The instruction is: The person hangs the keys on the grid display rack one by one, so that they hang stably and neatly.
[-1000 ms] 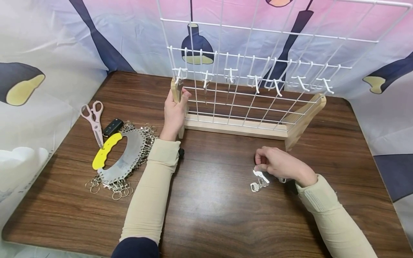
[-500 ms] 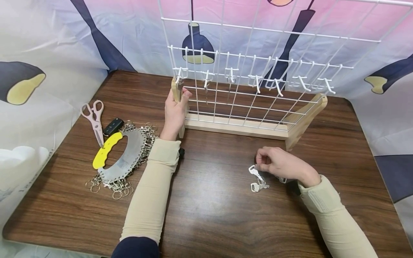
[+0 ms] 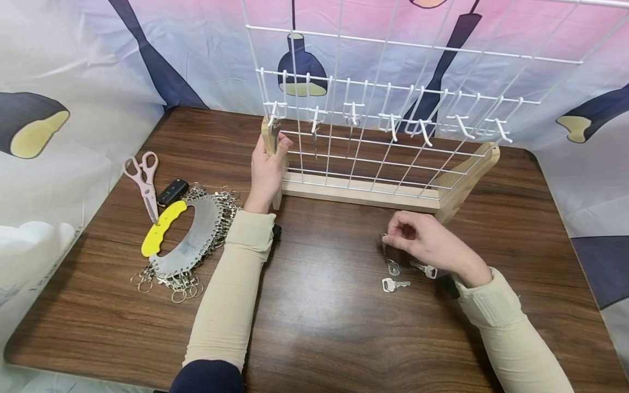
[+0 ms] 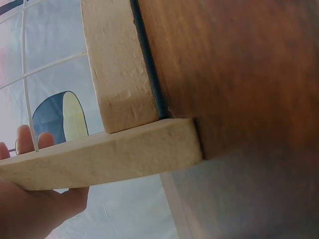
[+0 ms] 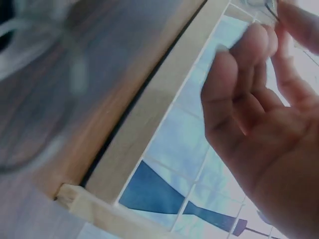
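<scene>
My left hand [image 3: 266,177] grips the wooden side post [image 3: 268,136] of a white wire grid rack [image 3: 366,143]; the left wrist view shows fingers on one side of the wood and the thumb on the other. Over the table at right, my right hand [image 3: 428,241] pinches a thin key [image 3: 385,245] between thumb and forefinger, seen nearly edge-on and blurred. Just beneath it is another key-like piece [image 3: 393,267]; I cannot tell whether it joins the held key. One key [image 3: 395,285] lies in front, and another key [image 3: 429,271] lies under the palm.
White hooks [image 3: 391,128] line the grid, and thin keys [image 3: 316,139] hang from the left ones. At left lie pink scissors [image 3: 146,188], a black car key [image 3: 173,192] and a curved metal plate with a yellow handle [image 3: 162,229], ringed with many small key rings.
My right hand has lifted slightly, raising the key off the pile and turning it nearly edge-on. The key in front now lies separate. My left hand stays on the post.
</scene>
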`<state>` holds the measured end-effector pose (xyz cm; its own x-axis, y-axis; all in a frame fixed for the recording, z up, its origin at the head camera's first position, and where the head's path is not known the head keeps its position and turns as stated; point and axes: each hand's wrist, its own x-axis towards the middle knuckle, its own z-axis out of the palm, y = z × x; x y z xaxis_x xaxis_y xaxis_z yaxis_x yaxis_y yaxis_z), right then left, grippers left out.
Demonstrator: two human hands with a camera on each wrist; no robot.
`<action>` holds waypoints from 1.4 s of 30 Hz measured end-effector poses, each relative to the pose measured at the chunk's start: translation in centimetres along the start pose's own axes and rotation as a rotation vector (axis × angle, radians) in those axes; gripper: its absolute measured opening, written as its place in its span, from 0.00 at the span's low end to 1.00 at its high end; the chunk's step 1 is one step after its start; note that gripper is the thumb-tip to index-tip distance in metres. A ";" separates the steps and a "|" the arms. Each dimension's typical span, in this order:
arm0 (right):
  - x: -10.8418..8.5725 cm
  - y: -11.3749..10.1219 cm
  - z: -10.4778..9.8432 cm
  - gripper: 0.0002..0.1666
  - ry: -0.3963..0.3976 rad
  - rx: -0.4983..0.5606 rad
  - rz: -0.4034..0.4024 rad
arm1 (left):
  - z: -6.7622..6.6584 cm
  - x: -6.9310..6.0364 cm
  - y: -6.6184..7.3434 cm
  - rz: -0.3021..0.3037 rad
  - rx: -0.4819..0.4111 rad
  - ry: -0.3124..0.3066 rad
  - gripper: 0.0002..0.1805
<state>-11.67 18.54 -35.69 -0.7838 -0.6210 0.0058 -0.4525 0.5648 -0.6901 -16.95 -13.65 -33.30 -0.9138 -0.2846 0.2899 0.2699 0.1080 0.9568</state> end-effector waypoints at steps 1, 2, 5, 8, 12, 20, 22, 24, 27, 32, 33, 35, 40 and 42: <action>0.0 -0.2 0.0 0.09 0.021 0.010 0.011 | 0.0 0.0 0.0 -0.003 0.009 0.001 0.11; 0.0 -0.5 -0.1 0.09 0.043 0.018 0.022 | 0.0 0.0 0.1 -0.005 0.010 0.001 0.11; 0.0 -1.4 -0.2 0.08 0.112 0.036 0.037 | 0.0 0.0 0.1 0.000 0.020 -0.001 0.12; 0.1 -2.3 -0.3 0.07 0.195 0.061 0.015 | 0.0 0.0 0.2 0.004 0.026 0.002 0.12; 0.5 -3.5 -0.5 0.06 0.318 0.115 -0.015 | 0.0 0.0 0.4 0.006 0.041 -0.008 0.14; 1.7 -5.2 -0.7 0.05 0.611 0.354 -0.156 | 0.1 0.1 0.3 0.006 0.014 -0.010 0.13; 2.0 -5.5 -0.8 0.05 0.665 0.439 -0.202 | 0.2 0.2 0.3 0.005 -0.010 -0.010 0.12; 2.4 -5.9 -0.7 0.06 0.712 0.528 -0.243 | 0.3 0.2 0.3 0.003 -0.019 -0.009 0.12; 3.0 -6.4 -0.7 0.05 0.774 0.648 -0.286 | 0.3 0.2 0.3 -0.003 -0.002 -0.009 0.11; 3.9 -7.3 -0.3 0.05 0.846 0.818 -0.295 | 0.1 1.0 -1.6 -0.021 -0.023 -0.002 0.09; 4.1 -7.5 -0.2 0.05 0.853 0.847 -0.297 | 0.0 1.1 -2.1 -0.018 -0.033 0.002 0.09; 4.6 -7.7 0.0 0.06 0.861 0.896 -0.303 | 0.0 1.3 -2.8 -0.006 -0.059 0.008 0.10; 5.4 -8.3 0.4 0.03 0.840 1.044 -0.323 | 0.0 1.3 -3.3 0.032 -0.063 0.019 0.12; 5.6 -8.5 0.4 0.03 0.827 1.096 -0.326 | 0.0 1.2 -3.2 0.032 -0.057 0.022 0.11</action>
<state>-11.98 10.03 -30.07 -0.9025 0.0705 0.4248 -0.4038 -0.4811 -0.7781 -18.93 -14.32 -36.04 -0.8977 -0.3027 0.3200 0.3162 0.0629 0.9466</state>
